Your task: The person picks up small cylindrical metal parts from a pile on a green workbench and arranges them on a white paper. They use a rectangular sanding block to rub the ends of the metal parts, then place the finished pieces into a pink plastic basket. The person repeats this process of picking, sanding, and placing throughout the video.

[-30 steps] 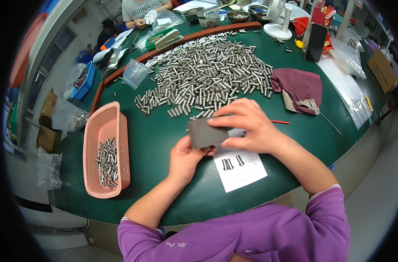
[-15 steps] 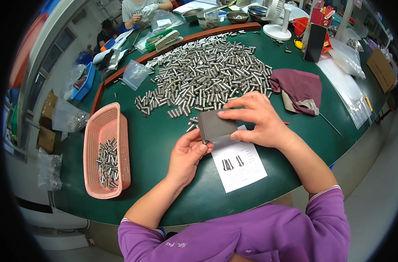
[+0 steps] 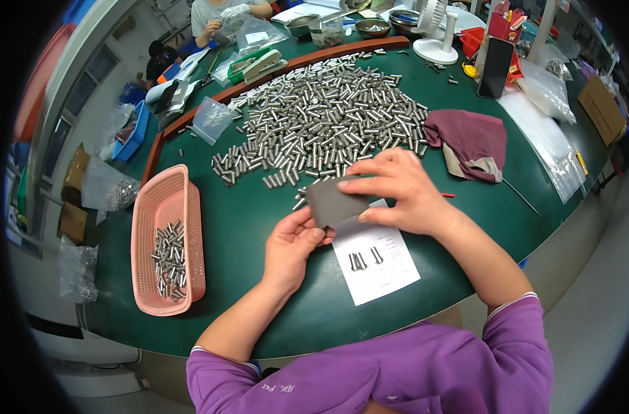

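A dark grey flat block (image 3: 336,200) is gripped by my right hand (image 3: 397,186), fingers over its top and thumb along its near side. My left hand (image 3: 292,248) is closed in a pinch at the block's near left corner. It holds a small metal pin, mostly hidden now by the block and fingertips. Beneath both hands lies a white paper sheet (image 3: 376,283) with pictures of bolt-like parts. A wide heap of short metal pins (image 3: 321,117) spreads beyond the block. To the left, a pink plastic basket (image 3: 141,241) contains more metal pins (image 3: 168,259).
A maroon cloth (image 3: 470,141) lies right of the heap, with a phone (image 3: 496,67) and white fan (image 3: 435,48) behind. A wooden strip (image 3: 152,155) edges the green table (image 3: 259,324). A small plastic bag (image 3: 212,121) and stapler (image 3: 265,67) sit near it. Another person works across.
The grey block has shifted slightly left and turned, covering the spot where the pin tip showed at my left fingertips. Both hands keep their grips.
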### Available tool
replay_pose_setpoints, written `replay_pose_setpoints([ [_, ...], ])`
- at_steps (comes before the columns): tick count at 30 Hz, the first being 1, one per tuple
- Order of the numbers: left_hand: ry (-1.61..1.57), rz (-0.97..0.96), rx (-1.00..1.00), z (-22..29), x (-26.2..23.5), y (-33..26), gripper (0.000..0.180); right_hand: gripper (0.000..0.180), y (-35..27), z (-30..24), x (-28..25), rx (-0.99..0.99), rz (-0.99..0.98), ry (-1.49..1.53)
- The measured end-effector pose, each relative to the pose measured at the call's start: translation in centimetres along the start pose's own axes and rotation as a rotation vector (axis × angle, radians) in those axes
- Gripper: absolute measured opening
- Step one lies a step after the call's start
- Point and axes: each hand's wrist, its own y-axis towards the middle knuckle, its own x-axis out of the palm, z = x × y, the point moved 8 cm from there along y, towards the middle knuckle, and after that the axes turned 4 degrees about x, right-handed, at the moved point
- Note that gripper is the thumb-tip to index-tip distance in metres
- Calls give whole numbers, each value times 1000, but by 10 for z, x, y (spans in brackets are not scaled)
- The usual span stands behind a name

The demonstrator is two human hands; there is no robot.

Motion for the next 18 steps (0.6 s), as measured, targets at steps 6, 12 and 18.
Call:
replay_pose_setpoints([
  [6,51,4,-37,-1,4,-6,37,57,4,-25,12,-81,-1,-26],
  [12,-141,-41,-15,-2,1,-1,39,50,-2,15,-14,77,16,-36],
  [18,-60,-52,-62,-9,4,0,38,54,-1,-12,8,-5,17,-12],
])
